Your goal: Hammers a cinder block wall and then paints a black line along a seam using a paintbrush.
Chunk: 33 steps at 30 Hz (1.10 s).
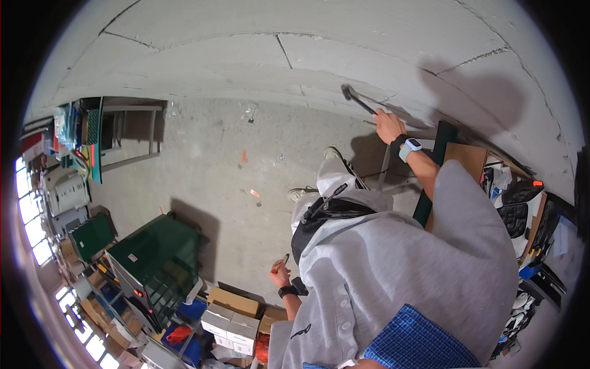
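My right hand (390,125), with a pale watch and a black band at the wrist, grips the dark handle of a hammer (360,100). The hammer's dark head is near the grey wall (322,60) and throws a shadow on it; whether they touch I cannot tell. My left hand (280,275) is lower in the view, away from the wall, closed around a short, thin red and yellow tool (279,265) with a dark tip, its exact kind unclear. A black waist bag (318,221) hangs at my front.
Orange scraps (255,193) lie on the concrete floor (221,152). A dark green cabinet (156,249) and cardboard boxes (233,302) are at the lower left. A metal-legged table (131,161) stands against the wall. To the right, a wooden box (465,159) and a dark green panel (445,143) stand close to my arm.
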{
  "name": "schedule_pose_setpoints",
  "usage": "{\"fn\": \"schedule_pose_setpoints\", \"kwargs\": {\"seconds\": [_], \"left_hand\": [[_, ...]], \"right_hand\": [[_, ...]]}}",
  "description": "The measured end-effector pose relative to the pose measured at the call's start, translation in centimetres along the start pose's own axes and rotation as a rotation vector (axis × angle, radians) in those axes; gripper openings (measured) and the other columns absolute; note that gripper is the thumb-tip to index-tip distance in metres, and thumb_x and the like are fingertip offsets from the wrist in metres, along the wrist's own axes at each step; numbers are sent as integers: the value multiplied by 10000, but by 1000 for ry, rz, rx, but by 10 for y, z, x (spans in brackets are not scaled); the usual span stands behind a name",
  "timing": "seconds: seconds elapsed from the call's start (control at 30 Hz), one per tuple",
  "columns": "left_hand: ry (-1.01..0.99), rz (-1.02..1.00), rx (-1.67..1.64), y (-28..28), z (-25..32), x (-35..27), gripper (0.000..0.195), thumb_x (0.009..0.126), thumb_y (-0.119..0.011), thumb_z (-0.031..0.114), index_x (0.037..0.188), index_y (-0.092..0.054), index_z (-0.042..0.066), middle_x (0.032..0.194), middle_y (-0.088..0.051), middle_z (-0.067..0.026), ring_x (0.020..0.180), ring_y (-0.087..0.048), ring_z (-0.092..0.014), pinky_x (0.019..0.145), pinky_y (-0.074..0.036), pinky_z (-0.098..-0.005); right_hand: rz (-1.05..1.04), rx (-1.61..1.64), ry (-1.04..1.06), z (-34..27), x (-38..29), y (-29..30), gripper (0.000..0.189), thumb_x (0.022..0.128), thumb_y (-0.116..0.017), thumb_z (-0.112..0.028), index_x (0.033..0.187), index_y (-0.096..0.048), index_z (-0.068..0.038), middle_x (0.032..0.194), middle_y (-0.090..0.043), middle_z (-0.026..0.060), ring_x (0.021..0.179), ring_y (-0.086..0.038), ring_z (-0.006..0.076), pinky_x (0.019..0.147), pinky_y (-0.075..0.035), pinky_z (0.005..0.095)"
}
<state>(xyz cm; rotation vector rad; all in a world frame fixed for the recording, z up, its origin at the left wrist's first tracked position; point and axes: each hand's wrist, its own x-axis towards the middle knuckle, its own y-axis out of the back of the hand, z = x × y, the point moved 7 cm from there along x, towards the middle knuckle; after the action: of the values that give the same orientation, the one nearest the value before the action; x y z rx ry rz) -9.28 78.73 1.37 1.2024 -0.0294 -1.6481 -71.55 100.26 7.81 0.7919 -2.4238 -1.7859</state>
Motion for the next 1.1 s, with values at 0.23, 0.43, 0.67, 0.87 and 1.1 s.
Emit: {"fn": "schedule_pose_setpoints", "kwargs": {"seconds": [0.23, 0.43, 0.67, 0.87, 1.1], "left_hand": [[10, 26, 15, 8, 8, -2, 108, 797, -606, 135, 867, -655, 69, 592, -539, -27, 447, -532, -117, 379, -381, -224], [-13, 45, -6, 8, 13, -4, 106, 800, -609, 133, 870, -655, 68, 597, -539, -33, 450, -534, -120, 381, -385, -224], [-2, 27, 7, 0, 5, -2, 108, 788, -611, 120, 869, -660, 66, 598, -552, -41, 443, -537, -125, 374, -380, -227], [27, 49, -28, 5, -9, 0, 115, 782, -609, 111, 871, -660, 59, 598, -555, -45, 436, -532, -129, 370, -373, -228], [33, 64, -29, 6, -9, -3, 119, 788, -585, 105, 876, -654, 65, 610, -546, -44, 447, -535, -127, 382, -387, -231]], "right_hand": [[252, 180, 94, -17, -13, 31, 136, 897, -439, -158, 960, -419, -38, 787, -598, 225, 731, -553, 440, 601, -421, 518], [125, 169, 59, -23, -14, 24, 158, 900, -448, -184, 933, -408, -34, 804, -605, 216, 746, -562, 437, 613, -425, 525], [29, 140, -12, -2, 6, -14, 157, 892, -466, -172, 1004, -443, -64, 743, -575, 239, 729, -536, 450, 587, -396, 525], [370, 284, 97, -8, -14, 46, 167, 892, -465, -187, 991, -429, -57, 778, -585, 234, 738, -550, 447, 604, -412, 519], [179, 227, 151, -1, -20, 22, 160, 895, -461, -179, 978, -420, -49, 750, -584, 228, 701, -550, 436, 580, -400, 526]]}}
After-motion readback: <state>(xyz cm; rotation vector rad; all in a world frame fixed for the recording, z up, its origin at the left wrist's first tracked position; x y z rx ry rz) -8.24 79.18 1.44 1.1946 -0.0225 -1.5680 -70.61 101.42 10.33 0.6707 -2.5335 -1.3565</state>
